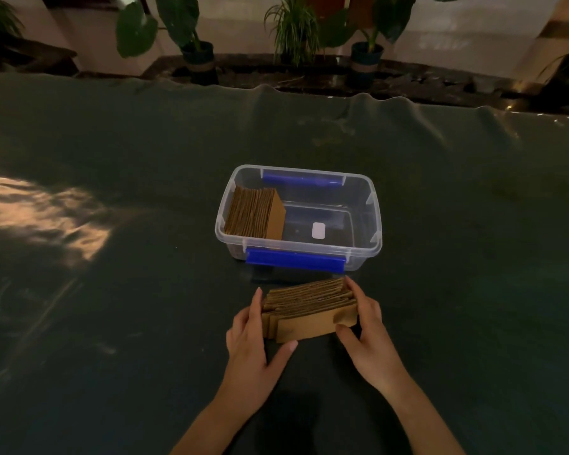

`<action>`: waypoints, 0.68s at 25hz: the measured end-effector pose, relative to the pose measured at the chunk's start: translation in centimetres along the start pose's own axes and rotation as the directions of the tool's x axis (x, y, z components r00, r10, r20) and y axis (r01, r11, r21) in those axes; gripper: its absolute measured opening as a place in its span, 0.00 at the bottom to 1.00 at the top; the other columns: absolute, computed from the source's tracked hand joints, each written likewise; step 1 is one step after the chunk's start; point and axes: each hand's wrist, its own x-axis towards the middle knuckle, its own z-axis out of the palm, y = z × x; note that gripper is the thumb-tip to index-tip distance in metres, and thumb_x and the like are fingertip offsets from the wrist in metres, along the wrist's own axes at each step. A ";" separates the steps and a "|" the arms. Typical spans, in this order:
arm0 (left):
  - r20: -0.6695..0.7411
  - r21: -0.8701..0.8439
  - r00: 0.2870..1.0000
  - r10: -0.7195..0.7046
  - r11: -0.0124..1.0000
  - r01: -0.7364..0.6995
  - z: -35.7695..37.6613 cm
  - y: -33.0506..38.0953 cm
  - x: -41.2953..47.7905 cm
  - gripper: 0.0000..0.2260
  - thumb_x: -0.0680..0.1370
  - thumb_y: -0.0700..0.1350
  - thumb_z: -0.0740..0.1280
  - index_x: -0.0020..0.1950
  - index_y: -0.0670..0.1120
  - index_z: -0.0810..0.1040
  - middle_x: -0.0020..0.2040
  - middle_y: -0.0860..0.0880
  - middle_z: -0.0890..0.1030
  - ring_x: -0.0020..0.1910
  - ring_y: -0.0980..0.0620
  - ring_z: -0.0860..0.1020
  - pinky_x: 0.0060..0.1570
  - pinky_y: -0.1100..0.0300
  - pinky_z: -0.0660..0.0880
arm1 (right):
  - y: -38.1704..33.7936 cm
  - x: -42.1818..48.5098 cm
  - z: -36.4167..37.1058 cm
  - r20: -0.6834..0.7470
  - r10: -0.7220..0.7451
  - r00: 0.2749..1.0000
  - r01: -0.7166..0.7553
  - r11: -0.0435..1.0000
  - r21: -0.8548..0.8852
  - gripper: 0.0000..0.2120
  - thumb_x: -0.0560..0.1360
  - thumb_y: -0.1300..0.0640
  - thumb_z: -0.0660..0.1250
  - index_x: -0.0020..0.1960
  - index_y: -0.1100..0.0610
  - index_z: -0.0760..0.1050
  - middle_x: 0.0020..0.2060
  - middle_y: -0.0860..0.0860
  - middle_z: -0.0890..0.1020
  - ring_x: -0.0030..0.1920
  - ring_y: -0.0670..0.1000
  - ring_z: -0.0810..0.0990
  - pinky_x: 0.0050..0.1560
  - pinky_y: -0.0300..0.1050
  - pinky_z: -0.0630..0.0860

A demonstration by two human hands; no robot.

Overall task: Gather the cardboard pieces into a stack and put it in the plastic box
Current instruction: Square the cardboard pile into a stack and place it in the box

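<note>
both hands, left hand (pixel 248 336) and right hand (pixel 363 326), clasp the ends of the on-edge cardboard stack (pixel 307 311) just before the plastic box (pixel 373 224); light, stiff, loose pieces likely splay, so squeeze both ends.

I see a dim room. A dark green cloth (pixel 112 323) covers the bench, with a warm light patch (pixel 43 215) near its left edge. Beyond its far edge, potted plants (pixel 191 34) line a dark ledge (pixel 276 73) before pale walls (pixel 473 27).
</note>
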 end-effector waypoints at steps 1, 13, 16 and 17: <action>-0.018 0.000 1.000 -0.006 1.000 0.006 0.4 0.3 -0.2 0.42 0.73 0.54 0.68 0.60 0.74 0.31 0.70 0.54 0.55 0.60 0.62 0.52 0.64 0.57 0.57 | -0.1 -0.1 0.4 -0.008 -0.005 1.000 0.004 1.000 -0.017 0.38 0.74 0.61 0.65 0.70 0.35 0.48 0.59 0.42 0.63 0.56 0.27 0.66 0.51 0.28 0.64; -0.122 0.035 0.990 -0.076 0.996 0.080 1.7 1.0 -0.9 0.32 0.79 0.47 0.58 0.64 0.67 0.34 0.71 0.50 0.58 0.58 0.61 0.55 0.60 0.61 0.58 | 0.6 -1.0 0.6 -0.026 -0.094 0.995 0.091 0.989 -0.115 0.35 0.75 0.59 0.62 0.70 0.35 0.47 0.61 0.45 0.64 0.62 0.41 0.64 0.62 0.37 0.60; -0.144 0.017 0.982 -0.123 0.992 0.127 2.1 1.7 -0.9 0.32 0.79 0.45 0.58 0.65 0.64 0.36 0.71 0.49 0.59 0.59 0.59 0.58 0.64 0.57 0.62 | 0.5 -1.1 0.8 -0.035 -0.108 0.994 0.102 0.984 -0.149 0.37 0.75 0.59 0.62 0.70 0.33 0.44 0.60 0.42 0.62 0.62 0.40 0.63 0.62 0.38 0.61; -0.151 0.016 0.980 -0.131 0.991 0.135 2.2 1.7 -1.0 0.31 0.79 0.45 0.58 0.66 0.64 0.37 0.71 0.49 0.60 0.60 0.59 0.58 0.64 0.56 0.63 | 0.6 -1.1 0.7 -0.025 -0.112 0.993 0.107 0.982 -0.156 0.36 0.75 0.59 0.62 0.71 0.35 0.45 0.60 0.42 0.62 0.62 0.41 0.64 0.62 0.38 0.61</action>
